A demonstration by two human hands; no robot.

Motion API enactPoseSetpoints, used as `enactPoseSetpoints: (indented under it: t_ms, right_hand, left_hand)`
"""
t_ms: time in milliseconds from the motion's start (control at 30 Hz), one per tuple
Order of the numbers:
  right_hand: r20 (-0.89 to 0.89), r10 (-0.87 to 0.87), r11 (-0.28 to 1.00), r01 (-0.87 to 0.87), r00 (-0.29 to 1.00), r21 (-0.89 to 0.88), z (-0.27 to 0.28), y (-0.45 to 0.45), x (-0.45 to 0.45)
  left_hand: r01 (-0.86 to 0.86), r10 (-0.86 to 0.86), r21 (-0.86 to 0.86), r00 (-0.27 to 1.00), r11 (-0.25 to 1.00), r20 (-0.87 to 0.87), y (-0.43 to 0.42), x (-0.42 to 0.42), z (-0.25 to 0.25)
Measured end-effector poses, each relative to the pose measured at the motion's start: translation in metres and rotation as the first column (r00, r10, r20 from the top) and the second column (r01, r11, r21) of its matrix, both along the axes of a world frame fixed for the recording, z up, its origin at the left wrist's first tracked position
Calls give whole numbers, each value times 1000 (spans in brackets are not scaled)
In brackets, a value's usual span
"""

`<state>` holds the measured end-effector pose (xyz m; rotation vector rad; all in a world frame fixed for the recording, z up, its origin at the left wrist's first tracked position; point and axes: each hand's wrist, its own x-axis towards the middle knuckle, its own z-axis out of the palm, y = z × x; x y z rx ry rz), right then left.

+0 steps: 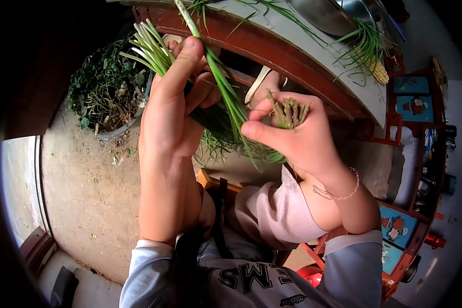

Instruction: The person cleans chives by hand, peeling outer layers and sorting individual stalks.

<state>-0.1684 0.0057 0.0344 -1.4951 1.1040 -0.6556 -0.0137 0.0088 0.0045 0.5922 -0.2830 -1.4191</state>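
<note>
Pinching green stalk (pixel 218 74), left fingers (pixel 189 50) | right fingers (pixel 259 132) curled round brown-ended stems (pixel 290 114) | shirt lettering (pixel 252 277) partly legible

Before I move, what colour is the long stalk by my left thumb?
The stalk is whitish at one end, then green; head view.

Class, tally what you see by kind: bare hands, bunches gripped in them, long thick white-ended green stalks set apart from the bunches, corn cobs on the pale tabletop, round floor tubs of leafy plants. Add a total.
Bare hands, left hand and right hand: 2
Bunches, white-stemmed green and brown-ended: 2
White-ended green stalk: 1
Yellow corn cob: 1
Round tub: 1
Total: 7
</note>
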Motion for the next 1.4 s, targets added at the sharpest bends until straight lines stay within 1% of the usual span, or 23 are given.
enactPoseSetpoints:
  t_ms: [67,100,167,233,300,367,400,500,533,600,700,767,800,933,1000,1067,1100,1167,1200,1267,1300,1367,1400]
  right_hand:
    - [-32,-12,1000,11,999,-18,3,-2,-3]
    - [-66,-25,999,22,998,-36,4,-3,-4]
    - [-18,-23,996,21,1000,-86,6,-6,-6]
    - [9,-5,986,6,1000,-165,13,-8,-9]
    - [31,-25,989,29,999,-146,19,-9,-13]
    - [3,-121,990,121,993,-69,31,-9,-15]
    - [74,-132,986,138,989,-94,30,-10,-17]
    - [123,-163,985,169,979,-42,33,-13,-28]
    - [145,-176,977,191,974,-92,30,-14,-30]
    - [123,-166,981,177,978,-82,36,-12,-32]
    - [95,-136,985,145,986,-92,38,-11,-36]
    - [197,-118,986,139,973,-96,37,-12,-40]
    - [197,-119,986,140,973,-96,37,-12,-41]
    - [183,-103,988,122,978,-96,39,-12,-44]
    - [181,-104,990,118,978,-72,38,-12,-45]
    - [226,-32,996,50,973,-74,37,-12,-45]
    - [176,67,996,-57,982,-65,39,-13,-49]
    - [93,201,976,-191,975,-108,39,-12,-50]
    - [94,202,975,-192,975,-107,39,-13,-49]
    - [-57,388,890,-390,920,-237,38,-14,-49]
    - [-56,387,890,-389,920,-236,38,-15,-49]
    - [-146,394,880,-418,908,-227,37,-17,-50]
    - [-85,298,907,-309,951,-286,32,-16,-48]
  left_hand:
    - [-4,5,-47,1000,999,26,1,0,2]
    - [-3,12,-69,992,998,129,2,-1,4]
    - [31,8,-129,957,991,290,1,0,0]
    - [33,-4,-53,881,998,473,4,-5,8]
    - [72,-33,-70,889,995,456,3,-6,1]
    - [110,-76,-46,882,993,465,3,-9,1]
    - [94,-62,-44,881,995,469,3,-12,2]
    - [91,-78,-5,882,996,466,4,-15,8]
    - [92,-80,-4,881,996,466,3,-13,6]
    - [304,-272,-45,902,952,336,3,-6,0]
    - [284,-247,-48,894,958,374,4,-10,1]
    - [251,-208,-53,888,967,410,5,-13,2]
    - [216,-169,-59,880,975,443,5,-14,2]
    - [179,-133,-58,880,982,455,4,-14,2]
    - [223,-158,-111,894,968,419,3,-13,1]
    - [239,-166,-120,886,964,434,4,-12,3]
    - [254,-172,-129,877,959,449,4,-12,4]
    - [248,-163,-136,877,959,452,3,-12,2]
    - [243,-155,-143,877,960,454,3,-12,1]
    - [234,-147,-146,883,961,446,3,-13,1]
    - [226,-140,-151,889,962,436,3,-13,1]
    - [219,-129,-168,895,961,427,4,-13,-1]
    - [210,-116,-186,902,960,417,4,-13,-2]
